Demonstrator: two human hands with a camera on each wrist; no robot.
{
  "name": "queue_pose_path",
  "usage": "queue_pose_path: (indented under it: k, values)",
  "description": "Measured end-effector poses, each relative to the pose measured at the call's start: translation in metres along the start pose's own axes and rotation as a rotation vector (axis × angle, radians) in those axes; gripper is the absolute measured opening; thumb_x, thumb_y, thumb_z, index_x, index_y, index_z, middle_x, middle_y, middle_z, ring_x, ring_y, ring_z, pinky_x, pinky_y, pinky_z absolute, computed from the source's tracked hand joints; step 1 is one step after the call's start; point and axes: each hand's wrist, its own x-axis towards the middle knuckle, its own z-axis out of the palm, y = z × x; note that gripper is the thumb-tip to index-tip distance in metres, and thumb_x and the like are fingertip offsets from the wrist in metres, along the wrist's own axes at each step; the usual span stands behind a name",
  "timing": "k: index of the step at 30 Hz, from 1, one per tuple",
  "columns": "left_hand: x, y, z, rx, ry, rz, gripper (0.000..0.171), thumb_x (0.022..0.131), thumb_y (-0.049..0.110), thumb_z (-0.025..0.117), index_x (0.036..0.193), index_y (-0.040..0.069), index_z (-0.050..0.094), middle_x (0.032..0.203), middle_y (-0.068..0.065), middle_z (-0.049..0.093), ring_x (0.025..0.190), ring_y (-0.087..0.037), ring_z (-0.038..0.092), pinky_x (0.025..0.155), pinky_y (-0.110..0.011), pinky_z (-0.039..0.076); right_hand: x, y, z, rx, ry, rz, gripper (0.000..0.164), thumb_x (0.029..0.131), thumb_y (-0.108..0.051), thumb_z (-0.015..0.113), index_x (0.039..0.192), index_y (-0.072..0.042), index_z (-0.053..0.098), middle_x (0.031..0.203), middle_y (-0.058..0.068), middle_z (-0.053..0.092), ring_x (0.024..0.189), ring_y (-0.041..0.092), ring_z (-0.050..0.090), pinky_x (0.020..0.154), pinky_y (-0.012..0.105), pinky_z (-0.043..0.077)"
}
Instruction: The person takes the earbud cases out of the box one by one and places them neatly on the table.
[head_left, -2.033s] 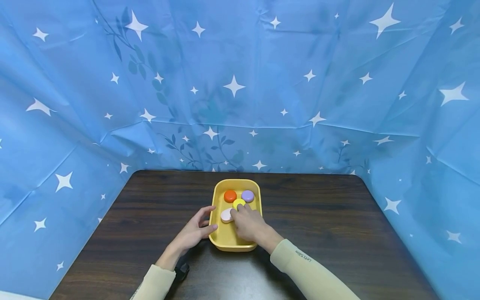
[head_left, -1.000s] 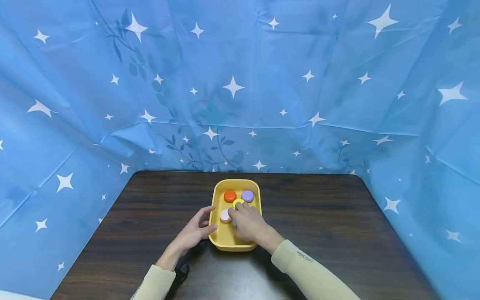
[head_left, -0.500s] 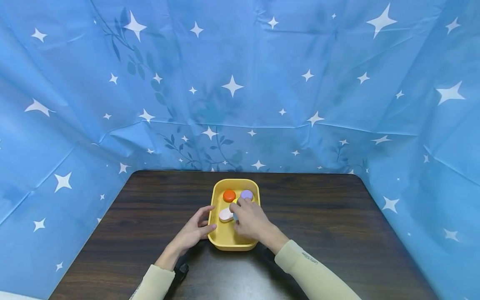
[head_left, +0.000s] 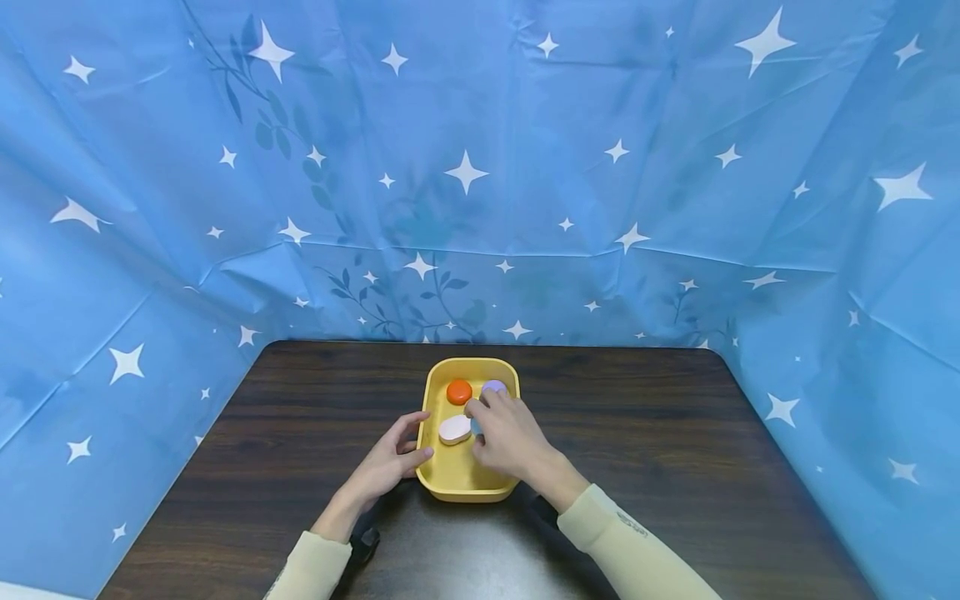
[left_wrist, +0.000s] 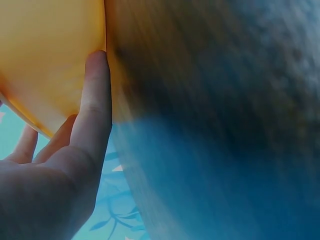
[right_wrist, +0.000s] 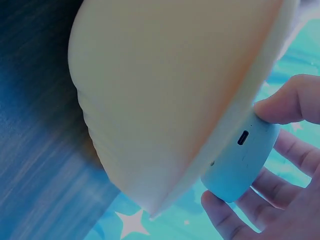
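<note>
My right hand (head_left: 510, 437) is over the right part of a yellow tray (head_left: 450, 485). Between its thumb and fingers is a light blue rounded device (right_wrist: 235, 160) with a small charging port, mostly covered by the hand in the head view. Just left of this hand, a pale pink-white oval item (head_left: 454, 429) lies in the tray. A round orange piece (head_left: 459, 392) lies farther back, and a round purple piece (head_left: 493, 386) is partly covered by the right fingers. My left hand (head_left: 382, 462) touches the tray's left side, fingers and thumb extended along its rim and wall.
The tray stands on a dark wood-grain table (head_left: 322, 392). A blue curtain (head_left: 480, 208) with white stars hangs behind and at both sides. Something small and black (head_left: 365, 543) shows under the left wrist.
My right hand has risen slightly and shifted right with the light blue device. A yellow round piece that showed earlier is now hidden behind that hand. The left hand has stayed put.
</note>
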Motion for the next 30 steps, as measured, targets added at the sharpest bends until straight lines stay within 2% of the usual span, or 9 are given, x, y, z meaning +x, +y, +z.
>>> queue_pose_path:
  k: [8,13,20,30]
  values:
    - [0.001,-0.001,0.001,-0.013,0.01,0.002,0.06,0.1,0.01,0.064,0.154,0.013,0.037,0.159,-0.02,0.032,0.126,-0.035,0.057,0.091,-0.042,0.058,-0.004,0.006,-0.006,0.012,0.092,-0.032,0.031,0.078,-0.015,0.074,0.107,-0.014,0.064,0.106,0.004,0.056,0.094,0.024,0.051,0.077,0.038,0.049]
    - [0.001,-0.002,0.001,-0.002,0.02,0.007,0.06,0.1,0.011,0.064,0.153,0.013,0.038,0.157,-0.02,0.034,0.125,-0.034,0.058,0.091,-0.043,0.058,-0.005,0.009,-0.009,0.03,0.098,-0.002,0.032,0.079,-0.015,0.074,0.11,-0.014,0.063,0.113,0.006,0.059,0.096,0.025,0.052,0.08,0.041,0.05]
    - [0.002,-0.004,0.0,-0.01,0.018,0.007,0.059,0.1,0.011,0.064,0.153,0.013,0.039,0.157,-0.019,0.035,0.125,-0.035,0.058,0.091,-0.044,0.058,-0.007,0.014,-0.015,0.023,0.092,0.035,0.034,0.081,-0.015,0.074,0.113,-0.015,0.061,0.111,0.005,0.056,0.092,0.024,0.049,0.079,0.039,0.048]
    - [0.003,-0.004,-0.001,-0.014,0.011,0.016,0.06,0.099,0.014,0.066,0.153,0.013,0.039,0.157,-0.019,0.034,0.127,-0.036,0.057,0.09,-0.044,0.058,-0.01,0.023,-0.022,0.015,0.082,0.083,0.033,0.081,-0.015,0.074,0.112,-0.014,0.063,0.112,0.007,0.059,0.097,0.025,0.05,0.082,0.04,0.048]
